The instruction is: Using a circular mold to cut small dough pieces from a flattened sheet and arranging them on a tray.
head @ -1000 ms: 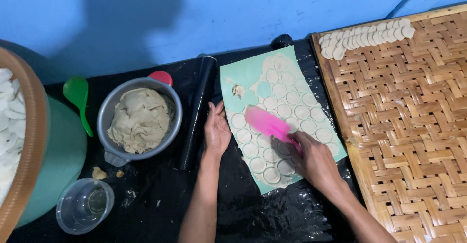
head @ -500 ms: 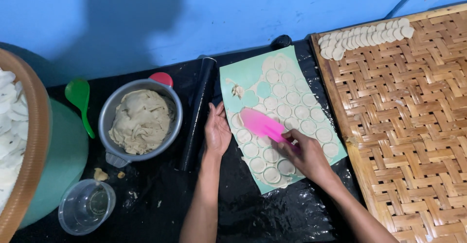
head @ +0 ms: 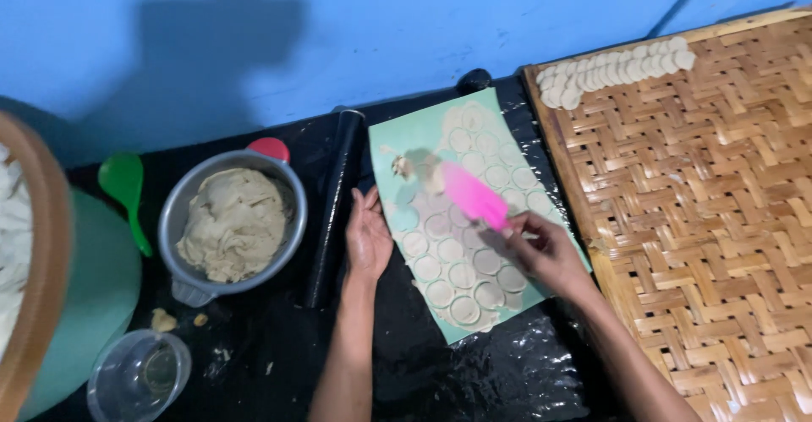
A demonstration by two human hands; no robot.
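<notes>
A pale green mat (head: 397, 206) lies on the black sheet, covered with several cut dough rounds (head: 463, 275). My right hand (head: 545, 251) grips a pink scraper (head: 474, 195), its blade over the mat's upper middle with a dough round on its far tip. My left hand (head: 368, 236) rests flat with fingers together on the mat's left edge, holding nothing. A small dough scrap (head: 400, 165) lies near the mat's top left.
A black rolling pin (head: 332, 206) lies left of the mat. A metal bowl of dough (head: 233, 223), a green spoon (head: 125, 187), a clear cup (head: 139, 375) and a green basin (head: 93, 295) stand further left. The woven bamboo tray (head: 719, 236) on the right carries a row of dough rounds (head: 613, 71).
The pink scraper has moved up the mat, away from me, with my right hand following. My left hand has stayed on the mat's edge.
</notes>
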